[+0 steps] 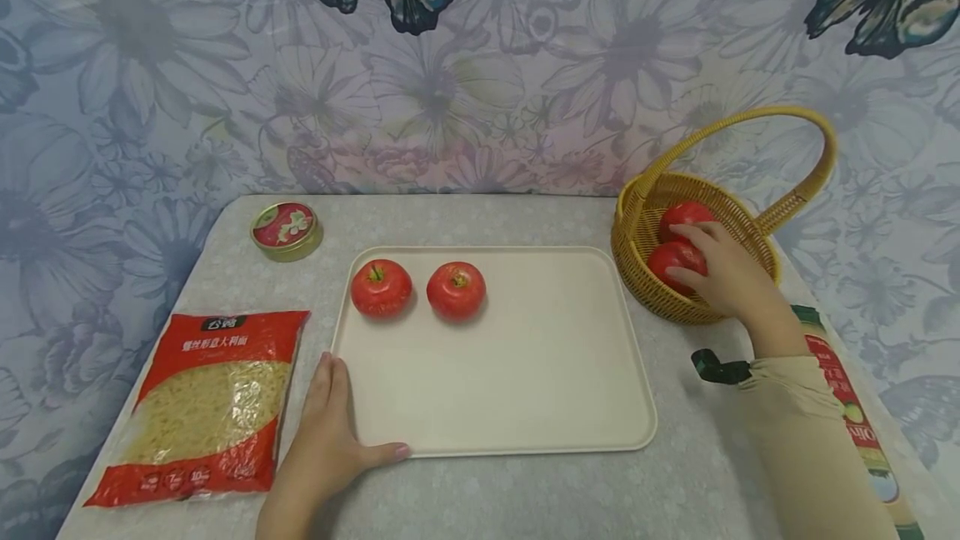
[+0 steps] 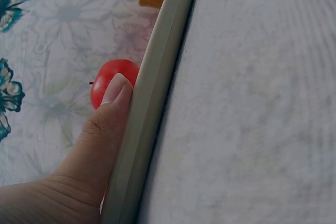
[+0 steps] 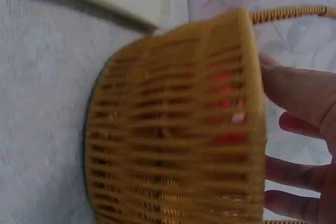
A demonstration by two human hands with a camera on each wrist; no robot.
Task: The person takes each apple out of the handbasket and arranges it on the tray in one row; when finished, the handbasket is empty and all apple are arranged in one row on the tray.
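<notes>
Two red tomatoes, one on the left (image 1: 381,288) and one beside it (image 1: 457,291), sit on a cream tray (image 1: 555,357). My left hand (image 1: 322,440) lies at the tray's near left corner, straight fingers along its side and thumb against its front edge. In the left wrist view that thumb (image 2: 97,135) touches the rim. My right hand (image 1: 723,269) reaches into a wicker basket (image 1: 667,302) and holds the nearer tomato (image 1: 672,261) between thumb and fingers. Behind it is another tomato (image 1: 686,215). The basket wall hides the fingertips in the right wrist view.
Left of the tray lies a red bag of spiral pasta (image 1: 210,407). A round tin (image 1: 287,232) stands at the back left. A red and green package (image 1: 847,390) is partly under the right forearm. The basket's tall handle (image 1: 795,115) arches over its back.
</notes>
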